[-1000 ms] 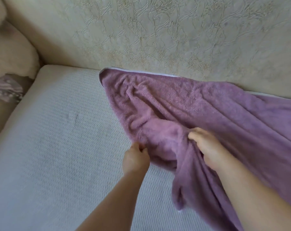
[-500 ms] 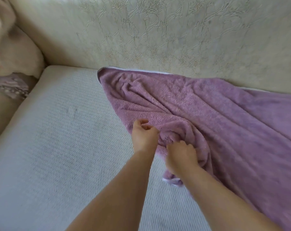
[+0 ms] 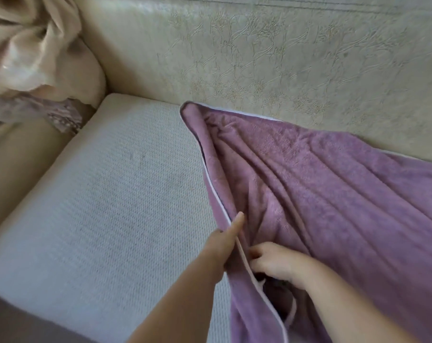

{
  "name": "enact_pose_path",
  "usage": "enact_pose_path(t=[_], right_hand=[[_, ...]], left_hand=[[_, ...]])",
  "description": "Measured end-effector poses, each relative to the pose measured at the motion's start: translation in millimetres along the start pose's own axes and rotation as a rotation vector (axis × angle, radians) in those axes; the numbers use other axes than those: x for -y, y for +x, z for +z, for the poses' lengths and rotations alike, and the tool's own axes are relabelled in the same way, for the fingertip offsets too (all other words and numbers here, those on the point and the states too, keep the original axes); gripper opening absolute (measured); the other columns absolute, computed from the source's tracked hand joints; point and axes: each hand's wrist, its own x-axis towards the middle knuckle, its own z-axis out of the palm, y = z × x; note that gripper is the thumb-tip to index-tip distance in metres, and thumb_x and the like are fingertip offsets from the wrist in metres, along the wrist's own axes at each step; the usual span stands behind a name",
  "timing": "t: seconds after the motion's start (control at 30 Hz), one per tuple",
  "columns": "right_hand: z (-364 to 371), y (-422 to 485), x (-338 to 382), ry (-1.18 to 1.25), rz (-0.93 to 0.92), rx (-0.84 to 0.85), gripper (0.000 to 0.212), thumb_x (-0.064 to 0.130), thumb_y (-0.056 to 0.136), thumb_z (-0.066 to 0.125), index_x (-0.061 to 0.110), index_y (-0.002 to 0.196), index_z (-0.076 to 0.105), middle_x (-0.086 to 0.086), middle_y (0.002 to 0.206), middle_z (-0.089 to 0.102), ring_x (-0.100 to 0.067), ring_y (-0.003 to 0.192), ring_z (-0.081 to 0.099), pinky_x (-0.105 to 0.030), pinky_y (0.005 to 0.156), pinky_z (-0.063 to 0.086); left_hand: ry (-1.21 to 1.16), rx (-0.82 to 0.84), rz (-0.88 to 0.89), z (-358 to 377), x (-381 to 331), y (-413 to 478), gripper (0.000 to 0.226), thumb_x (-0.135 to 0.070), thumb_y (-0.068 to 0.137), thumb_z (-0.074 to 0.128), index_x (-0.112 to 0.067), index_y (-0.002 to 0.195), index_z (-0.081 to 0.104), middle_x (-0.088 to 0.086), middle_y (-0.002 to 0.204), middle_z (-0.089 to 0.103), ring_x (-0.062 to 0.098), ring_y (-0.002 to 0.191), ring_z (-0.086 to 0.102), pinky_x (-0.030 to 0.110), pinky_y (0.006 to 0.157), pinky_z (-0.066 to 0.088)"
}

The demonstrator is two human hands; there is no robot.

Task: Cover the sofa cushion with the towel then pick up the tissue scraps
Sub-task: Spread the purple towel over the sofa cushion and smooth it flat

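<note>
Your left hand [image 3: 223, 246] pinches the towel's white-piped hem [image 3: 210, 179], forefinger straight along it. Your right hand [image 3: 275, 264], just beside it, curls its fingers into the folds. The towel [image 3: 334, 194] fills the right half of the frame, its hem running from your hands up to a corner at the sofa back [image 3: 284, 58]. The bare sofa cushion [image 3: 98, 206] lies entirely left of that hem, nearer the left hand, so the spread should go leftward. No tissue scraps are visible.
</note>
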Motion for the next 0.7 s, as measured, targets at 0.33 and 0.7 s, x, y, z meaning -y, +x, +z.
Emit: enact_pose_path(t=[0.33, 0.7], right_hand=[[14, 31, 44, 0.255, 0.054, -0.228, 0.006, 0.016, 0.084, 0.063, 0.016, 0.090, 0.062, 0.000, 0.077, 0.063, -0.010, 0.064, 0.061, -0.022, 0.057, 0.042], [47, 144, 174, 0.279, 0.035, -0.491, 0.014, 0.012, 0.081, 0.056, 0.018, 0.069, 0.061, 0.002, 0.065, 0.064, -0.016, 0.061, 0.064, -0.035, 0.066, 0.053]], left_hand=[[0.169, -0.635, 0.187, -113, -10, 15, 0.024, -0.007, 0.078, 0.044, -0.009, 0.099, 0.056, 0.007, 0.085, 0.060, 0.029, 0.083, 0.056, 0.034, 0.078, 0.045], [0.871, -0.598, 0.180, -275, -34, 40, 0.035, -0.028, 0.082, 0.053, -0.017, 0.114, 0.046, 0.008, 0.117, 0.053, 0.030, 0.108, 0.055, 0.037, 0.088, 0.043]])
